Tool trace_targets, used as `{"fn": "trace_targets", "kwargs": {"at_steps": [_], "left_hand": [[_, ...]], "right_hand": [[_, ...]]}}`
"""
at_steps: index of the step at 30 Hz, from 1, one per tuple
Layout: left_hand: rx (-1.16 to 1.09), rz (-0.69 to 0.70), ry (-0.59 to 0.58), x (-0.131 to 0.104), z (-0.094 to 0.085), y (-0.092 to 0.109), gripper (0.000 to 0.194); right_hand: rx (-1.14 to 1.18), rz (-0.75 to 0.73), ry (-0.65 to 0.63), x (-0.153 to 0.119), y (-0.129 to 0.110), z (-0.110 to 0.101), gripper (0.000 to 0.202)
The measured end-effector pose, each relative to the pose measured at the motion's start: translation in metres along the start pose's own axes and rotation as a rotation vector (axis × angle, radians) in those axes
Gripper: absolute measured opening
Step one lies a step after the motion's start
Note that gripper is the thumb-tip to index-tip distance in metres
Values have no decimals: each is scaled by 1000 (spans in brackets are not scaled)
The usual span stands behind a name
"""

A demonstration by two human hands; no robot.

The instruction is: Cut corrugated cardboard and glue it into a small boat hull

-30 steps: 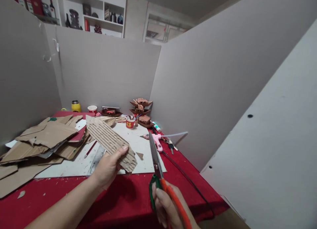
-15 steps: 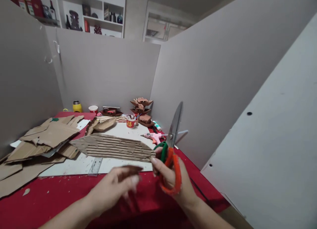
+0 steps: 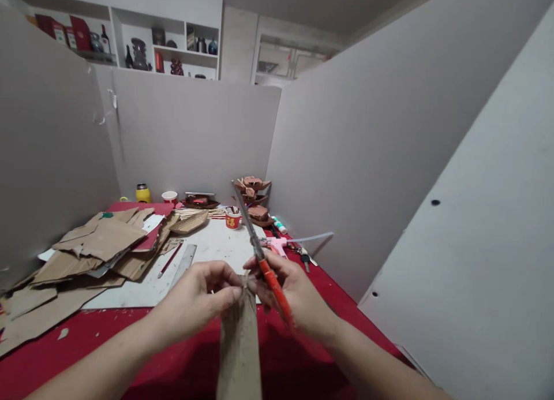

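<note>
A long cardboard strip (image 3: 240, 354) points down toward me, its far end pinched between both hands. My left hand (image 3: 194, 296) grips that end from the left with thumb and fingers. My right hand (image 3: 298, 296) holds the orange-handled scissors (image 3: 274, 290), whose blades point up and away, while its fingertips touch the same cardboard end. The blades look closed together. Fine detail at the pinched end is too small to tell.
Stacked cardboard pieces (image 3: 108, 238) lie at the left, near a ruler (image 3: 184, 264) and a red pencil (image 3: 170, 260) on a white board (image 3: 212, 244). Behind are a red cup (image 3: 232, 218), brown model boats (image 3: 255, 198) and a pink glue gun (image 3: 277, 245).
The cardboard strip has swung from lying sideways to pointing toward me. My left hand has moved in and taken hold of its end. The scissors have tilted left.
</note>
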State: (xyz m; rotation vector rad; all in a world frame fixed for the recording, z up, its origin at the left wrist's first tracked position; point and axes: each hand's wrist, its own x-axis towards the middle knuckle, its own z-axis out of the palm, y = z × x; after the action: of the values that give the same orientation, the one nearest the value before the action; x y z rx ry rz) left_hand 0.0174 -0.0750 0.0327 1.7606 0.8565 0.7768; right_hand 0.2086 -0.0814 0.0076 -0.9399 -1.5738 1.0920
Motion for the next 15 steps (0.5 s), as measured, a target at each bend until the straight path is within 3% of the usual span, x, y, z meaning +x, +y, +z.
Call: {"fn": "trace_targets", "kwargs": {"at_steps": [5, 8, 10, 15], "left_hand": [[-47, 39, 154, 9, 10, -26, 16], [-254, -28, -18, 9, 12, -30, 21], [-384, -51, -64, 10, 14, -31, 24], [-452, 59, 164, 13, 8, -27, 23]], "right_hand": [[31, 33, -5, 2, 10, 0, 31], [59, 23, 15, 3, 14, -3, 33], [65, 20, 34, 2, 15, -5, 36], [-3, 162, 65, -15, 28, -11, 39]]}}
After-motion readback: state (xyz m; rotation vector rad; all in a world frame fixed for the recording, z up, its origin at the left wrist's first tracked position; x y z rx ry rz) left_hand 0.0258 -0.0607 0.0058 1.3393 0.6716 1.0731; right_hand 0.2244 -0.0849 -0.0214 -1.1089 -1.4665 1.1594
